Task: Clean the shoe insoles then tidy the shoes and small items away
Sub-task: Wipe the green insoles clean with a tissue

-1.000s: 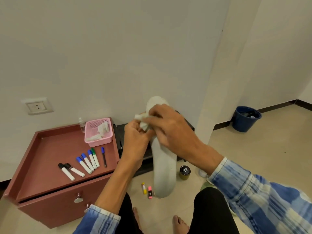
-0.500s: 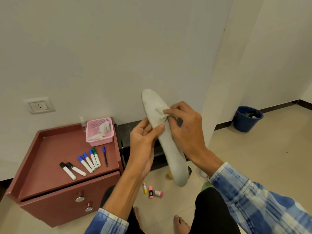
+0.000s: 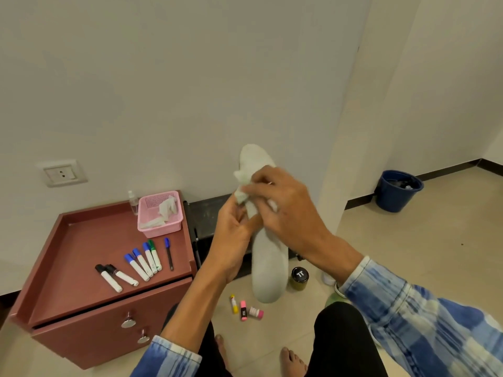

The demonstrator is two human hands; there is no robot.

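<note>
- insole: pale grey, held upright in mid-air, ends at 12 and 6 o'clock.
- left hand: fingers curled round the insole's edge, at its 9 o'clock.
- right hand: pinching a white wipe against the insole's upper part.
- marker pens: lying on red cabinet, 8 o'clock of insole.
- blue bucket: on floor, 2 o'clock.

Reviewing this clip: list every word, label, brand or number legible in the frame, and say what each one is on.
"TT": white letters on the black lid of the small jar on the floor.
Black label on the pink highlighter: too small to read.
Print on the whiteboard markers: blurred, unreadable.
No text shows on the insole or the wipe.
</note>
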